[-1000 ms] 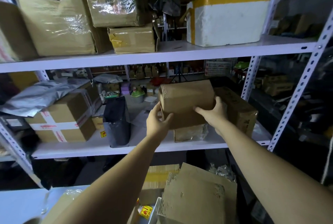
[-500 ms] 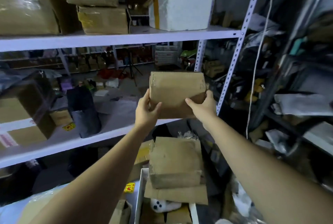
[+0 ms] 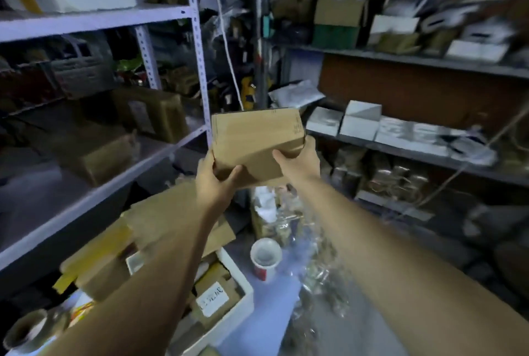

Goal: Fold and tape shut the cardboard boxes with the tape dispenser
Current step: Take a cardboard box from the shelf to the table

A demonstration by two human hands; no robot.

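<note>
- The box [image 3: 254, 149] is up in the air at arm's length. Nothing carries it but my two grips. It hangs between the left rack's upright [image 3: 200, 69] and the front edge of the right shelf [image 3: 400, 152].
- My left grip [image 3: 213, 181] is clamped on the box's lower left corner, with the thumb across the near face and the fingers out of sight beneath.
- My right grip [image 3: 300, 162] is clamped on the lower right end, with the thumb on the near face and the fingers wrapped round the end.
- I judge the box light, since two corner holds keep it level this far out.
- It is plain corrugated board, so I expect stiff edges and corners, and faces that dent under a hard thumb.
- The surface looks matte and dry, so I don't expect it to slip.
- I see no tape on the faces turned to me, and I cannot tell whether the flaps are tucked.
- I would hold it by opposite ends or corners, palms flat, and leave the flap seam bare for the tape.
- It needs a flat spot before taping. Below it are only loose cardboard [image 3: 171, 212], a cup [image 3: 266, 258] and a white bin [image 3: 237, 284].
- A roll [image 3: 25, 332] at the lower left may be tape. I cannot make out a dispenser.
</note>
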